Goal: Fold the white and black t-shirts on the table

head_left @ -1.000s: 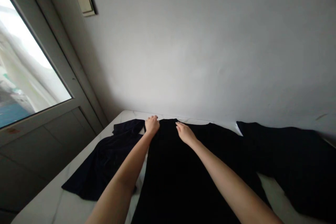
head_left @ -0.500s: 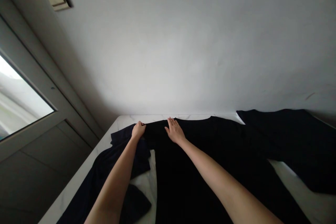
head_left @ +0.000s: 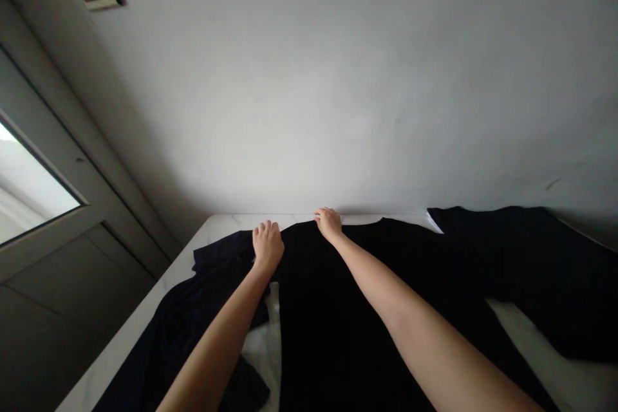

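Beneath the left hand (head_left: 267, 246), the black garment (head_left: 338, 315) fades into unreadable shadow.

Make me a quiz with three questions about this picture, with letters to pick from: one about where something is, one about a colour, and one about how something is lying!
1. Where is the right hand?
A) In a pocket
B) At the top edge of the black shirt
C) Under the table

2. What colour is the table?
A) Green
B) White
C) Red

3. How is the black shirt lying?
A) Hanging on a hanger
B) Stuffed in a bag
C) Spread out on the table

Answers:
1. B, because the fingers are right at the shirt's top edge.
2. B, because the bare parts look white with faint grey lines.
3. C, because the shirt lies wide across the tabletop.
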The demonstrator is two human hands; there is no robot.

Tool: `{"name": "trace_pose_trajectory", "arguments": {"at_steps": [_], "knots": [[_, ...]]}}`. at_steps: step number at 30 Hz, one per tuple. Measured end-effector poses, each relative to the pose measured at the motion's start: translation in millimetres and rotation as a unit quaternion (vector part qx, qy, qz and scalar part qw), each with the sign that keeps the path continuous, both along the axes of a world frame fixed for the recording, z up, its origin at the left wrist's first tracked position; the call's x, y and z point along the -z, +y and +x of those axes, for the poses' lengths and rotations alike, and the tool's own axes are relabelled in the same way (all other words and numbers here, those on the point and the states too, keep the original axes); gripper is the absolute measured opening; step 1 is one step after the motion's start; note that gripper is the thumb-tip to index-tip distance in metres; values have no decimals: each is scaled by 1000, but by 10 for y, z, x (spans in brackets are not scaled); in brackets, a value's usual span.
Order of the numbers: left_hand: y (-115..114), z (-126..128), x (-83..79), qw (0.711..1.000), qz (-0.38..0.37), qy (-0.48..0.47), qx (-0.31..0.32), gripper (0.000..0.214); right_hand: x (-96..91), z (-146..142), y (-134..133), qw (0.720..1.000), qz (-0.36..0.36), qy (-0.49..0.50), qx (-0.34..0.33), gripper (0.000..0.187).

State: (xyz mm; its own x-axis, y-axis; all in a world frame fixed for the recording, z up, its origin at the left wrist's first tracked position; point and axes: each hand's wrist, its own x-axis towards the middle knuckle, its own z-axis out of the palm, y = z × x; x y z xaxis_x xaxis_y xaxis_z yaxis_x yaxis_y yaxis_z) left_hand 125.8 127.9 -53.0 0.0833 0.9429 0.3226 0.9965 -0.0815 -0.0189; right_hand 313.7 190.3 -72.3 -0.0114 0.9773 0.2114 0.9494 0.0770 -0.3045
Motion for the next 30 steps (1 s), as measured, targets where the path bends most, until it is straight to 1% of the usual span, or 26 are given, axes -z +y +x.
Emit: {"name": "trace_pose_trajectory", "arguments": {"at_steps": [3,6,9,12,15,18,22,26,28,30], "knots": [[-1,385,132,995,-5,-18,96,36,-18,69,145,1000,-18,-13,-18,21],[56,655,334,987,-20,-26,156,47,-15,40,232,998,-32,-32,-51,15],[116,727,505,984,-41,-19,170,55,-5,-9,277,995,-34,-56,-72,19],[138,695,593,986,-54,-8,159,61,16,-19,309,993,-33,-72,-92,22],[131,676,612,987,-60,-3,150,64,37,19,351,990,-36,-74,-114,22],[116,686,593,987,-66,-7,145,64,49,72,399,987,-41,-71,-139,16],[86,693,542,987,-83,-16,138,58,54,90,394,989,-17,-63,-133,19],[60,699,500,987,-108,-23,119,55,56,11,250,994,14,-47,-98,26],[68,709,480,985,-120,-23,118,57,65,-49,130,996,28,-36,-80,30],[95,708,448,982,-144,-22,119,60,92,-99,-29,996,41,-14,-82,33]]}}
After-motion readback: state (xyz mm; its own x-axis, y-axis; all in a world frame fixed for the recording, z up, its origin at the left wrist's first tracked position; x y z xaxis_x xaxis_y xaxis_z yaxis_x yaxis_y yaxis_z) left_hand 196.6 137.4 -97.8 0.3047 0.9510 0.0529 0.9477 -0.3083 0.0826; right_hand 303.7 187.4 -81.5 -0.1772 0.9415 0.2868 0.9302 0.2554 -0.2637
